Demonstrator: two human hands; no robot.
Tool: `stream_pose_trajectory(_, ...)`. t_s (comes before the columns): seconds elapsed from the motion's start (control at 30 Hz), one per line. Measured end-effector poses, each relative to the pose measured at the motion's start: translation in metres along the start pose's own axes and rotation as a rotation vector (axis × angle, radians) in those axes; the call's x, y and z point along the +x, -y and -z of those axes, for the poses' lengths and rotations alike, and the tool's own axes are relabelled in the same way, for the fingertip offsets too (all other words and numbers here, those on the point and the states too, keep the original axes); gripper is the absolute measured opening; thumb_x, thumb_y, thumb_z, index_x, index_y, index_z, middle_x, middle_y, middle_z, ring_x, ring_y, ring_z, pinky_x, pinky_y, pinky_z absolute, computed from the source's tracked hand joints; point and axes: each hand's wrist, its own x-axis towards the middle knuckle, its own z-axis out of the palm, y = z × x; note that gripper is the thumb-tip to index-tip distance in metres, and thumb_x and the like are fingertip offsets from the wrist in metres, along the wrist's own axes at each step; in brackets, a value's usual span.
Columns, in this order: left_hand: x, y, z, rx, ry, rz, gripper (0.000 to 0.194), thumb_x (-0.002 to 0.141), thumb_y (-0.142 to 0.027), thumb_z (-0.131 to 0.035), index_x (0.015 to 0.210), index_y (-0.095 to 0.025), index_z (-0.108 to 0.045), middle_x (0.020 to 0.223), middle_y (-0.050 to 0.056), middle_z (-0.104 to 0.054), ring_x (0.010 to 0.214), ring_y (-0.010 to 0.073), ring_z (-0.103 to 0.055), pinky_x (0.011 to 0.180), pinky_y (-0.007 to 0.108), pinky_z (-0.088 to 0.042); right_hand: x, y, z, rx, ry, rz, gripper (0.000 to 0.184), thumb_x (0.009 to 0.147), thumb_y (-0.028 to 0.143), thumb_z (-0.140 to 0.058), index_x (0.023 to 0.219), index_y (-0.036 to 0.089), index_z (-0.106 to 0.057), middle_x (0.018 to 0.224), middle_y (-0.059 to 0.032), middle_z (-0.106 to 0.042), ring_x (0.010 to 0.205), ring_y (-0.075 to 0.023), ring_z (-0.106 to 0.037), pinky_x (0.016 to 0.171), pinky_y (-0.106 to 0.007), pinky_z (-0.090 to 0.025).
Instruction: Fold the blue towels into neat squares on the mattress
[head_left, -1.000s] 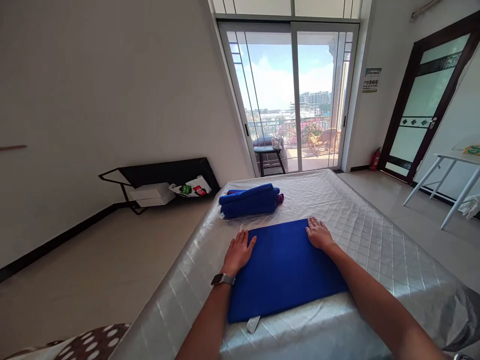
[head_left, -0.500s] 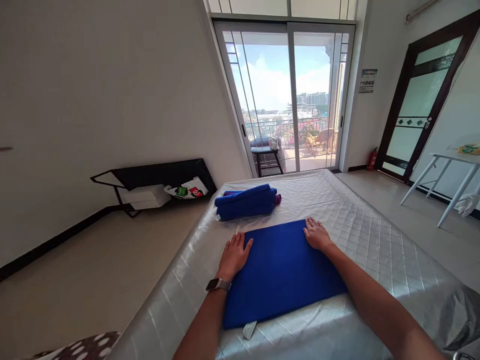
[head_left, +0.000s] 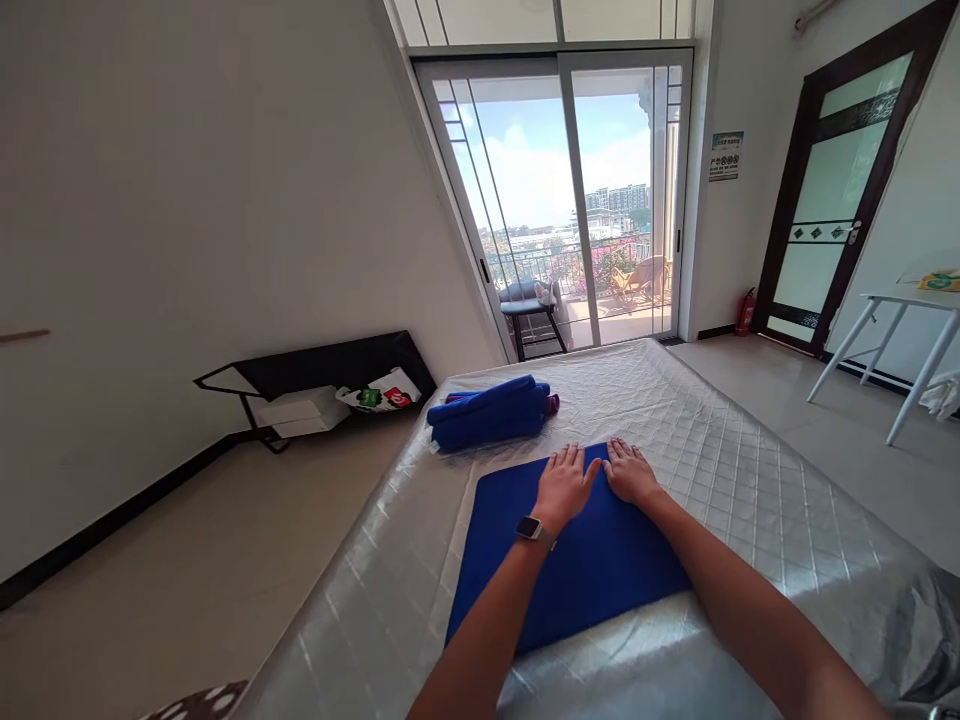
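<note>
A folded blue towel (head_left: 510, 545) lies flat on a mattress wrapped in shiny quilted plastic (head_left: 750, 480). My left hand (head_left: 564, 487), with a watch on the wrist, rests palm down on the towel's far edge, fingers stretched out. Right beside it, my right hand (head_left: 630, 472) lies flat on the same far edge, near its right corner, and the two hands almost touch. Neither hand grips anything. A pile of folded blue towels (head_left: 487, 412) sits further up the mattress, to the left.
A black folded frame (head_left: 322, 362) leans on the left wall with a white box and a printed bag. Glass sliding doors (head_left: 570, 200) face a balcony with a stool. A white table (head_left: 900, 330) stands at the right. Spotted fabric (head_left: 195, 700) shows at the bottom left.
My left hand has slid right along the towel's far edge, from its left corner to beside my right hand. The view has shifted slightly.
</note>
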Motion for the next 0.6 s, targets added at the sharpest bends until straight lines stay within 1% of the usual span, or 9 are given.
stream_pose_trajectory(0.07,0.016,-0.036,-0.013,-0.074,0.037,-0.013,0.064,0.104,-0.048,-0.016,0.149,-0.013,-0.044,0.156,0.015,-0.043,0.147,0.0266,-0.034,0.121,0.044,-0.028,0.0,-0.002,-0.001,-0.012,0.006,0.018,0.06,0.1,0.028,-0.029,0.158,0.011,-0.026,0.164,-0.0101,-0.023,0.153,-0.019,-0.013,0.122,-0.038,-0.012)
stream_pose_trajectory(0.1,0.02,-0.047,-0.019,-0.098,0.052,-0.011,0.064,0.104,-0.047,-0.015,0.15,-0.013,-0.043,0.156,0.015,-0.042,0.148,0.0268,-0.033,0.121,0.045,-0.027,0.0,-0.003,-0.001,-0.018,0.007,0.027,0.061,0.099,0.027,-0.031,0.158,0.013,-0.026,0.164,-0.0091,-0.024,0.153,-0.0189,-0.014,0.122,-0.037,-0.013)
stream_pose_trajectory(0.13,0.023,-0.053,-0.025,-0.112,0.062,-0.006,0.064,0.104,-0.046,-0.014,0.151,-0.013,-0.042,0.156,0.015,-0.042,0.148,0.027,-0.033,0.121,0.045,-0.027,0.001,-0.004,-0.002,-0.023,0.006,0.034,0.061,0.099,0.027,-0.033,0.158,0.014,-0.026,0.164,-0.0086,-0.024,0.153,-0.019,-0.014,0.122,-0.038,-0.013)
stream_pose_trajectory(0.2,0.022,-0.05,-0.033,-0.12,0.068,0.008,0.065,0.104,-0.046,-0.013,0.152,-0.012,-0.04,0.156,0.015,-0.042,0.148,0.0276,-0.033,0.121,0.047,-0.027,0.002,-0.004,-0.004,-0.029,-0.001,0.04,0.062,0.099,0.027,-0.032,0.158,0.014,-0.025,0.163,-0.0095,-0.023,0.153,-0.02,-0.014,0.122,-0.04,-0.013)
stream_pose_trajectory(0.23,0.018,-0.042,-0.035,-0.12,0.067,0.023,0.065,0.104,-0.047,-0.013,0.152,-0.013,-0.04,0.156,0.015,-0.041,0.148,0.0279,-0.032,0.121,0.048,-0.027,0.003,-0.004,-0.004,-0.029,-0.01,0.035,0.061,0.099,0.028,-0.03,0.158,0.013,-0.024,0.163,-0.0102,-0.023,0.153,-0.0204,-0.014,0.122,-0.04,-0.013)
stream_pose_trajectory(0.3,0.007,-0.014,-0.036,-0.115,0.075,0.071,0.068,0.102,-0.052,-0.013,0.153,-0.014,-0.038,0.158,0.014,-0.04,0.149,0.0285,-0.03,0.122,0.05,-0.025,0.004,-0.002,-0.006,-0.024,-0.026,0.013,0.06,0.101,0.031,-0.026,0.158,0.011,-0.024,0.163,-0.011,-0.023,0.152,-0.0205,-0.015,0.122,-0.041,-0.013)
stream_pose_trajectory(0.4,-0.019,0.044,-0.032,-0.103,0.099,0.185,0.074,0.1,-0.06,-0.012,0.154,-0.016,-0.035,0.16,0.012,-0.035,0.151,0.0278,-0.026,0.122,0.049,-0.023,0.005,-0.001,-0.006,-0.017,-0.021,-0.014,0.06,0.103,0.034,-0.02,0.158,0.009,-0.025,0.164,-0.0107,-0.023,0.152,-0.019,-0.015,0.123,-0.039,-0.011)
stream_pose_trajectory(0.5,-0.049,0.101,-0.029,-0.088,0.11,0.326,0.079,0.099,-0.064,-0.011,0.155,-0.013,-0.032,0.162,0.014,-0.031,0.152,0.0282,-0.023,0.122,0.048,-0.022,0.005,0.0,-0.004,-0.024,-0.003,-0.011,0.062,0.103,0.035,-0.02,0.157,0.006,-0.024,0.164,-0.0115,-0.023,0.153,-0.0183,-0.014,0.123,-0.038,-0.01)
stream_pose_trajectory(0.6,-0.07,0.135,-0.028,-0.102,0.108,0.4,0.08,0.099,-0.063,-0.012,0.155,-0.008,-0.029,0.163,0.017,-0.027,0.152,0.0276,-0.022,0.122,0.046,-0.021,0.004,-0.001,-0.002,-0.043,0.002,-0.009,0.063,0.102,0.035,-0.019,0.157,0.005,-0.024,0.164,-0.0114,-0.022,0.153,-0.0178,-0.013,0.123,-0.037,-0.009)
